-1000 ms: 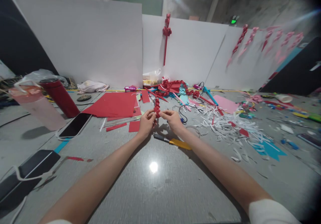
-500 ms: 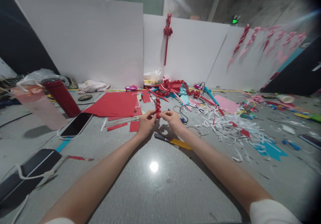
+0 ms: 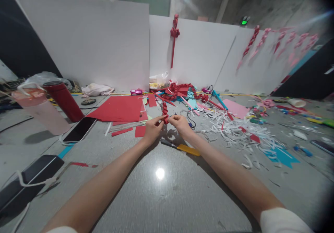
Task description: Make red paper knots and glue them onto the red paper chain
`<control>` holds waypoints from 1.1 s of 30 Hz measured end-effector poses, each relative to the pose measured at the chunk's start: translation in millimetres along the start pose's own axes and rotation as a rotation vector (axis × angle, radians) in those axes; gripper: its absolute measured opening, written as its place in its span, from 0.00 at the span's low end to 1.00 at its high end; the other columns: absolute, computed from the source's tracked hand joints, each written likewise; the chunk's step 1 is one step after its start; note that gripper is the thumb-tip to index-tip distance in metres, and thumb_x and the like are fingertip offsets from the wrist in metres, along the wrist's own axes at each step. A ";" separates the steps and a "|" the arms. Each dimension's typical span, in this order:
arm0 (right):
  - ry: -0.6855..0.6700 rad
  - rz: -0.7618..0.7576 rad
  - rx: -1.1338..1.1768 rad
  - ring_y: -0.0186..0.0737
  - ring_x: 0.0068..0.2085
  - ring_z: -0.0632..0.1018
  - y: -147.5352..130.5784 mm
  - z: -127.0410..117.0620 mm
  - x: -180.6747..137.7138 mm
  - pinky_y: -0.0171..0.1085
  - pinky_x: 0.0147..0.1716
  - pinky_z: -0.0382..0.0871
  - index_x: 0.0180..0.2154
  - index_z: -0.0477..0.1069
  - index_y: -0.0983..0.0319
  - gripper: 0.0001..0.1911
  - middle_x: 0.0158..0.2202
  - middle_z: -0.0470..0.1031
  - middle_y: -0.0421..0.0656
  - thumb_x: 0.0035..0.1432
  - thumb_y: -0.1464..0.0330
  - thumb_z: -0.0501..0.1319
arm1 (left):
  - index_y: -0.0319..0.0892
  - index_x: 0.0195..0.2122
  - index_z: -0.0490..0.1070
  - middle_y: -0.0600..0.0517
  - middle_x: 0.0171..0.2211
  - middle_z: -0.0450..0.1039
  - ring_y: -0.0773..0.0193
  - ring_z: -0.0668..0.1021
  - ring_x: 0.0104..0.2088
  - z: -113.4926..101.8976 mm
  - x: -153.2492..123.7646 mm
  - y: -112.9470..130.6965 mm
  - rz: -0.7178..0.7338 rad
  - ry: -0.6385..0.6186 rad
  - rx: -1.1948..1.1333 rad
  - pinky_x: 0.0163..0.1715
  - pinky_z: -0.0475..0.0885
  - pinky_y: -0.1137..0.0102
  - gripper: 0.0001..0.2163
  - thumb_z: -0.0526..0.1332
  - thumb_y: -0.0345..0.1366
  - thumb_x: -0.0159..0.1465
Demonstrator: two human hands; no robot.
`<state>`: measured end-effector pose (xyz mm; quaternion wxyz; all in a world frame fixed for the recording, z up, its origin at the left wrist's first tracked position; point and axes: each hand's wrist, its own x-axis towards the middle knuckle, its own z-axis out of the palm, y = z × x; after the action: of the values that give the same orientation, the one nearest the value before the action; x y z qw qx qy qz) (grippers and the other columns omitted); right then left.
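Note:
My left hand [image 3: 152, 130] and my right hand [image 3: 180, 125] meet above the grey table, both pinched on the lower end of a folded red paper chain [image 3: 164, 110] that stands upright between them. The fingers of each hand are closed on the chain from either side. Just behind my right wrist a yellow-handled utility knife [image 3: 182, 147] lies on the table. Red paper sheets [image 3: 118, 108] lie beyond my left hand, with small red offcuts [image 3: 140, 131] beside it.
A phone [image 3: 79, 129], a red flask [image 3: 63, 101] and a pink bottle [image 3: 39, 109] stand at left, a dark case [image 3: 28, 179] nearer. White and coloured paper scraps [image 3: 236, 130] spread at right. Finished red chains [image 3: 182, 89] pile by the white boards [image 3: 104, 41].
The hands have shifted only slightly; the fingers have worked on the chain's lower end and the chain stays upright in the same place.

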<state>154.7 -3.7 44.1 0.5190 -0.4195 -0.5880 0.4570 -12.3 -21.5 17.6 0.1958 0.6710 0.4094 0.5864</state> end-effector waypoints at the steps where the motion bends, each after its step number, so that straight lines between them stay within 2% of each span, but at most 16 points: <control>1: 0.000 0.004 -0.003 0.33 0.25 0.61 0.4 -0.3 0.4 0.37 0.28 0.52 0.21 0.75 0.61 0.12 0.19 0.66 0.35 0.46 0.61 0.70 | 0.46 0.50 0.82 0.50 0.38 0.85 0.66 0.80 0.26 0.1 0.1 -0.8 0.008 -0.007 0.001 0.30 0.74 0.71 0.12 0.64 0.32 0.66; 6: -0.005 0.020 -0.002 0.33 0.25 0.60 1.9 -1.6 2.0 0.37 0.28 0.52 0.21 0.75 0.62 0.12 0.19 0.65 0.35 0.46 0.60 0.70 | 0.46 0.50 0.82 0.48 0.41 0.85 0.62 0.83 0.33 0.4 1.1 -2.8 0.024 -0.013 -0.002 0.34 0.76 0.69 0.13 0.64 0.32 0.66; 15: -0.087 0.065 0.049 0.33 0.25 0.61 -11.1 -1.3 -2.3 0.37 0.28 0.53 0.20 0.73 0.61 0.14 0.18 0.65 0.36 0.45 0.59 0.70 | 0.46 0.48 0.83 0.46 0.43 0.85 0.58 0.84 0.38 -2.1 0.7 -3.2 0.017 -0.026 -0.025 0.38 0.77 0.66 0.13 0.63 0.31 0.66; 20: -0.151 0.106 0.080 0.33 0.25 0.62 -18.9 -4.0 -2.9 0.37 0.28 0.54 0.19 0.72 0.61 0.14 0.19 0.65 0.36 0.45 0.59 0.70 | 0.47 0.48 0.83 0.46 0.43 0.85 0.57 0.84 0.40 -4.3 0.4 -2.7 0.062 -0.045 0.014 0.42 0.77 0.63 0.13 0.62 0.30 0.67; 24: -0.151 0.119 0.086 0.34 0.26 0.64 -16.7 -4.5 -1.1 0.37 0.29 0.55 0.21 0.73 0.61 0.17 0.20 0.68 0.38 0.49 0.56 0.68 | 0.48 0.50 0.82 0.47 0.45 0.84 0.57 0.84 0.43 -6.7 -0.7 -2.3 0.117 -0.068 0.042 0.47 0.76 0.61 0.14 0.61 0.29 0.67; 27: -0.144 0.115 0.058 0.33 0.25 0.63 -14.3 -4.7 -0.8 0.37 0.29 0.55 0.20 0.73 0.61 0.18 0.19 0.67 0.37 0.48 0.55 0.71 | 0.48 0.51 0.82 0.47 0.46 0.84 0.57 0.83 0.44 -8.3 -1.5 -2.4 0.136 -0.098 0.042 0.49 0.75 0.61 0.15 0.61 0.29 0.68; 30: -0.119 0.104 0.014 0.33 0.25 0.63 -13.3 -5.4 -1.6 0.37 0.29 0.55 0.20 0.75 0.62 0.16 0.18 0.66 0.36 0.47 0.57 0.72 | 0.48 0.49 0.82 0.47 0.45 0.84 0.57 0.83 0.44 -7.1 -0.9 -2.8 0.101 -0.103 0.029 0.48 0.76 0.62 0.14 0.61 0.30 0.67; 33: -0.067 0.076 -0.034 0.35 0.26 0.66 -11.8 -6.6 -1.9 0.37 0.30 0.58 0.23 0.79 0.62 0.14 0.20 0.71 0.39 0.46 0.58 0.72 | 0.46 0.48 0.82 0.46 0.44 0.84 0.60 0.82 0.36 -1.8 1.6 -2.2 -0.002 -0.075 -0.034 0.39 0.77 0.65 0.12 0.63 0.32 0.66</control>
<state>161.2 -7.6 55.4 0.4740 -0.4349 -0.5964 0.4800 -14.7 -19.4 17.4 0.2231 0.6887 0.3925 0.5673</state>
